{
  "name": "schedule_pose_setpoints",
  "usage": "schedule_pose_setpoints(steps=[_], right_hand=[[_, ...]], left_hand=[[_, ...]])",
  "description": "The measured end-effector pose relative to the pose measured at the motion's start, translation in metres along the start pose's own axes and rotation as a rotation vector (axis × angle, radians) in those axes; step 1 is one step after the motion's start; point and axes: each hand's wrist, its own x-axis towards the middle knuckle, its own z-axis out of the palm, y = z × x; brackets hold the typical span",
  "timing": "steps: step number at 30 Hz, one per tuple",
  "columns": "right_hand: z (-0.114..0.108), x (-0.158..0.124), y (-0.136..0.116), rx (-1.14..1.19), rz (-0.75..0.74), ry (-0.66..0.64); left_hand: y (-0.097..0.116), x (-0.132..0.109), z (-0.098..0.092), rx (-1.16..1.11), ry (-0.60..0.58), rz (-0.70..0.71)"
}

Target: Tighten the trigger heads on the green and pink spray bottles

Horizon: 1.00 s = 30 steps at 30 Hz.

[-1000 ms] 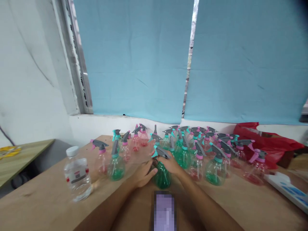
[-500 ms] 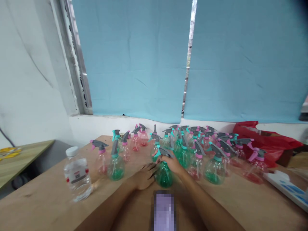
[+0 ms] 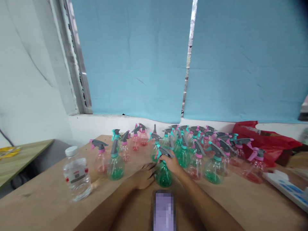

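Note:
A clear, round spray bottle (image 3: 164, 178) with green liquid stands upright on the table in front of me. It has a teal collar and a grey and teal trigger head. My right hand (image 3: 171, 163) is closed around its neck, just under the head. Beside the bottle's lower left side, my left hand (image 3: 144, 177) lies low with its fingers stretched out towards the bottle. Whether those fingertips touch the bottle, I cannot tell. Close to my left hand stands another green-filled spray bottle (image 3: 115, 168). A pink-collared spray bottle (image 3: 194, 168) is right of my right hand.
Several more spray bottles with pink or green liquid crowd the back and right of the wooden table (image 3: 45, 195). A water bottle (image 3: 76, 175) stands left. A blurred purple object (image 3: 164, 211) is in front. At right are a red bag (image 3: 269, 141) and a white box (image 3: 286, 187).

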Motion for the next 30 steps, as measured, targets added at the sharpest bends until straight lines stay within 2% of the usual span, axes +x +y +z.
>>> schedule_pose_setpoints(steps=[3,10,16,25,30], right_hand=[[0.0017,-0.0007,-0.0003,0.023,0.027,0.011],[-0.0021,0.0,0.0008,-0.139,-0.051,0.032],[-0.0015,-0.0007,-0.0024,-0.151,-0.075,0.023],[0.0007,-0.0001,-0.0037,0.024,0.063,0.008],[-0.002,0.0001,0.0005,-0.106,-0.029,0.007]], left_hand=[[-0.0031,0.0006,0.0032,0.003,0.007,0.005],[-0.008,0.0007,0.008,0.001,0.028,0.014],[-0.006,0.0005,0.0058,0.002,0.008,0.015],[-0.0052,0.0001,0.0053,-0.013,0.03,0.021],[-0.007,0.0003,0.007,0.002,0.033,0.02]])
